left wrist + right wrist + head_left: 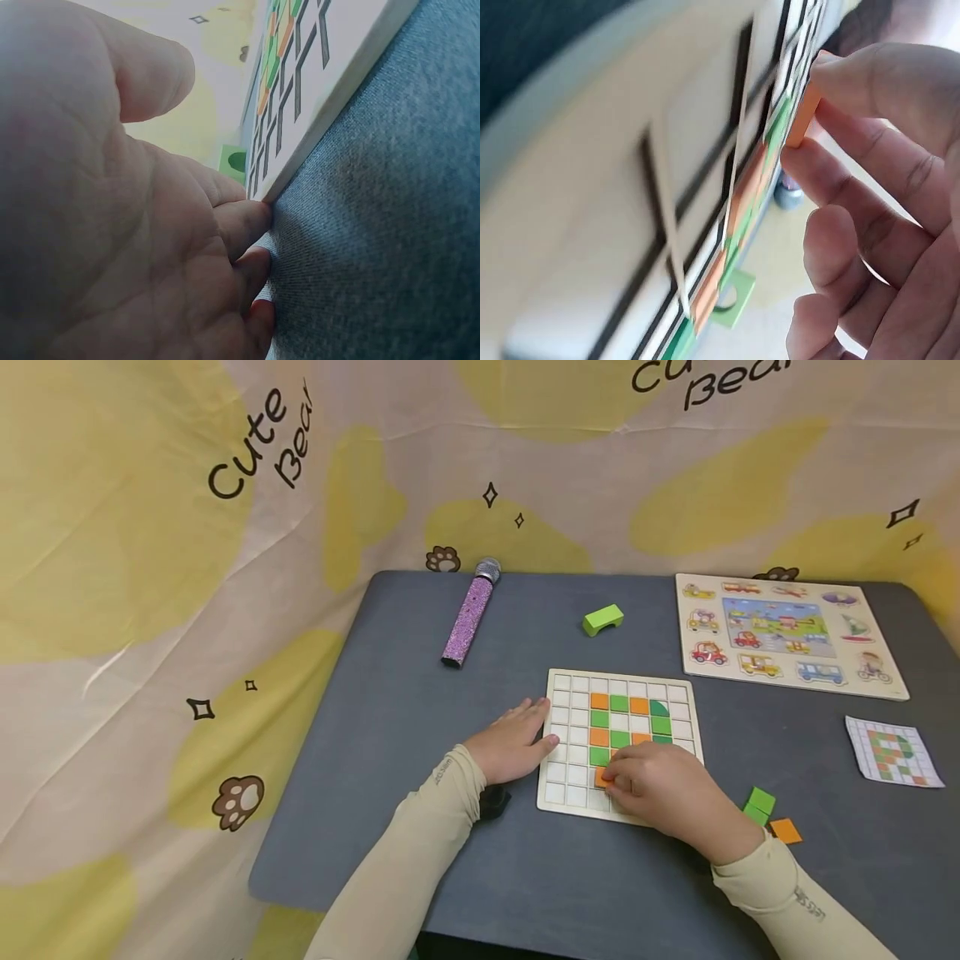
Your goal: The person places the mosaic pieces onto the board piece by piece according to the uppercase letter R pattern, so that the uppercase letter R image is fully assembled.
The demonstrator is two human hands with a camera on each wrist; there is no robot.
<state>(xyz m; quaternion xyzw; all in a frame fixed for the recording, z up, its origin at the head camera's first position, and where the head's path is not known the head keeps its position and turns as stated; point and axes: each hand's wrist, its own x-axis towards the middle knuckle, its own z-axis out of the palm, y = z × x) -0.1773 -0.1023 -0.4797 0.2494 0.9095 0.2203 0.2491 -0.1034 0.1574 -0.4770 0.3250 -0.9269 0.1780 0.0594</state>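
Observation:
A white grid board (567,775) lies on the dark table, with orange and green tiles set in some of its squares. My right hand (663,789) is over the board's lower part and pinches an orange square tile (804,114) between thumb and fingers. In the right wrist view that tile stands tilted just off the grid, close to a green one. At the board's left edge my left hand (512,742) rests with fingers extended, its fingertips (251,217) touching the rim. Part of the tile pattern is hidden under the right hand.
Two loose green tiles (760,804) and an orange tile (786,831) lie right of the board. A printed pattern card (896,753) and a vehicle puzzle board (795,668) are farther right. Behind the grid board are a green arch block (603,620) and a purple microphone (470,614).

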